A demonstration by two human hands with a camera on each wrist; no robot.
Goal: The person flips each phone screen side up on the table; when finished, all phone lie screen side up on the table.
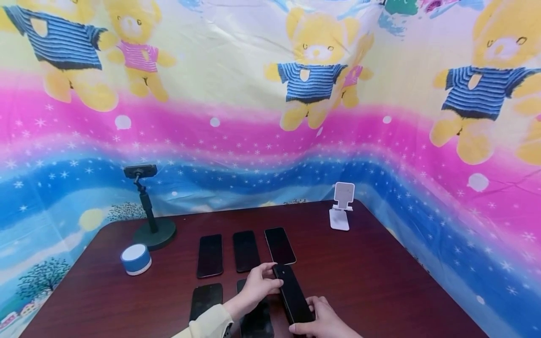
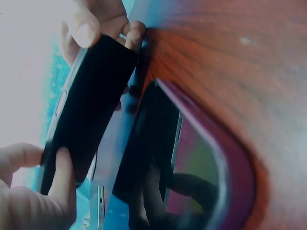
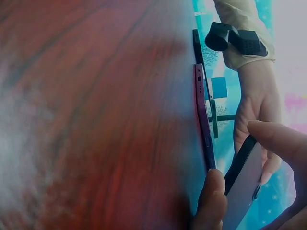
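Observation:
Both hands hold a dark smartphone [image 1: 294, 295], tilted above the table's near part. My left hand [image 1: 258, 287] pinches its far end between thumb and fingers. At the near end, my right hand [image 1: 324, 320] grips the corner, its thumb on the dark face and its fingers at the side and underneath. In the left wrist view the phone [image 2: 93, 100] spans both hands. The right wrist view shows its lighter other face [image 3: 245, 194]. Partly under my left arm lies another smartphone [image 1: 258, 321] with a purple edge. One more phone [image 1: 206, 300] lies left of it.
Three dark phones, left [image 1: 210, 256], middle [image 1: 246, 251] and right [image 1: 280, 245], form a row farther back on the brown table [image 1: 363, 281]. A black stand [image 1: 154, 232] and a blue-white cylinder [image 1: 136, 259] stand left. A white phone stand [image 1: 341, 206] is back right, before the bear-print curtain [image 1: 236, 155].

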